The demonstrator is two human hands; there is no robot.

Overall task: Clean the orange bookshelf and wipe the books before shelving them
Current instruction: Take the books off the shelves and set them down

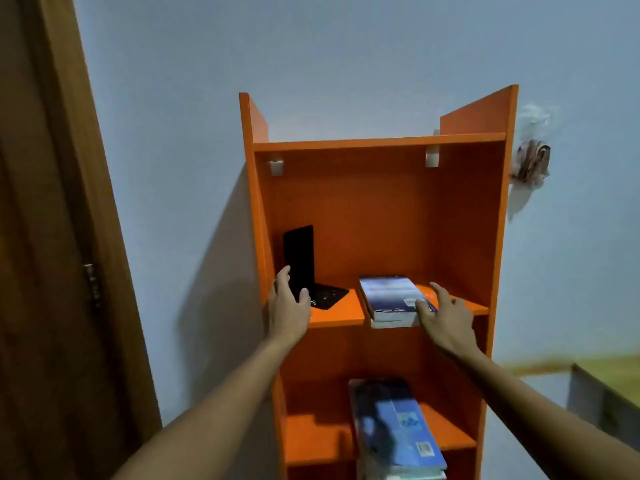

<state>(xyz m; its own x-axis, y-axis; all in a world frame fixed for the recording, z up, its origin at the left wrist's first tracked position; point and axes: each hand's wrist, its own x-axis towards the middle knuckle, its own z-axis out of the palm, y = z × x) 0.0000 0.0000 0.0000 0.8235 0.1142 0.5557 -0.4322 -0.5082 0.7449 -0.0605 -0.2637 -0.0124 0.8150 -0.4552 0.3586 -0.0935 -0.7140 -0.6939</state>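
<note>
Two hands (289,306) (445,315): fingers loose, apparently gripping nothing; two books (389,299) (398,427), one bookend (299,261).

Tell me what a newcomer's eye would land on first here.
The bright orange bookshelf against the pale blue wall dominates the middle of the view. On its middle shelf, the left hand touches a black bookend standing at the left, while the right hand rests on a blue book lying flat. A stack of blue books lies on the shelf below.
</note>
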